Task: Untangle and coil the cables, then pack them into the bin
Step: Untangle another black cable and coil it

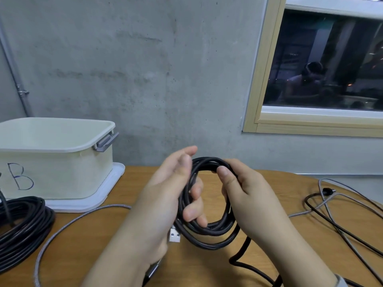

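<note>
A black USB cable [209,228] is wound into a small coil held above the wooden table [128,230]. My left hand [165,199] grips the coil's left side, with its fingers curled through the loop. My right hand [246,195] pinches the coil's top right, thumb on top. A silver USB plug [174,235] hangs below my left hand. The cable's loose tail [246,251] drops toward the near edge. The cream bin [62,168], marked B, stands at the back left on its white lid [99,199].
A large coiled black cable [22,228] lies at the left edge. A grey braided cable [68,222] curves across the table in front of the bin. More loose black and grey cables [335,210] sprawl at the right. A concrete wall and a window stand behind.
</note>
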Demonstrator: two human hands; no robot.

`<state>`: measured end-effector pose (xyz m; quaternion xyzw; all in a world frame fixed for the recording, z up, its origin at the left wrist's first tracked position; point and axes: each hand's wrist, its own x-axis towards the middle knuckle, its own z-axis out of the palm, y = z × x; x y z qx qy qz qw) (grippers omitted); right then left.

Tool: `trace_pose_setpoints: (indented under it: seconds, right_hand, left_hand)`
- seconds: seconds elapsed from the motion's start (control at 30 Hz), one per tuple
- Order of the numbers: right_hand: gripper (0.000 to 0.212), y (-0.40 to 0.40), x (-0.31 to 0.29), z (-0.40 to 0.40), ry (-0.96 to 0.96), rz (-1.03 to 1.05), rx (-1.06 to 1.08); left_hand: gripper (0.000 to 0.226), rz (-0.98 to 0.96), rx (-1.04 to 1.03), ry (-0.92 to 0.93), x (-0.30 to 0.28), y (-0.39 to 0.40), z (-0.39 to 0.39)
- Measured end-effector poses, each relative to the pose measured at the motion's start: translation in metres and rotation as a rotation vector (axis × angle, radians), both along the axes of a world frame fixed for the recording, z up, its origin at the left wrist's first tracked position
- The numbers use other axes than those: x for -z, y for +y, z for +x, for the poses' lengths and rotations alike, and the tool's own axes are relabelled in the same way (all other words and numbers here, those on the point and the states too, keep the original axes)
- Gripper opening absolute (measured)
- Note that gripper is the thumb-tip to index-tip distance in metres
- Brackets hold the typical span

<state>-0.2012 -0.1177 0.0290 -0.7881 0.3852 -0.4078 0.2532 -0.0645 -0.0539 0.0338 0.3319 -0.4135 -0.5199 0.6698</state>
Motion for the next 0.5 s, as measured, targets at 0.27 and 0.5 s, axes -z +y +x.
trace_pose_setpoints:
  seconds: [0.27,0.5]
  right_hand:
    - [0.033,0.008,-0.003,0.008,-0.094,0.009,-0.016]
    - [0.041,0.009,-0.002,0.007,-0.123,0.03,-0.092]
  left_hand:
    - [0.024,-0.081,-0.049,0.04,-0.007,0.003,-0.003]
    - [0.024,-0.094,-0.099,0.062,-0.011,0.005,0.007]
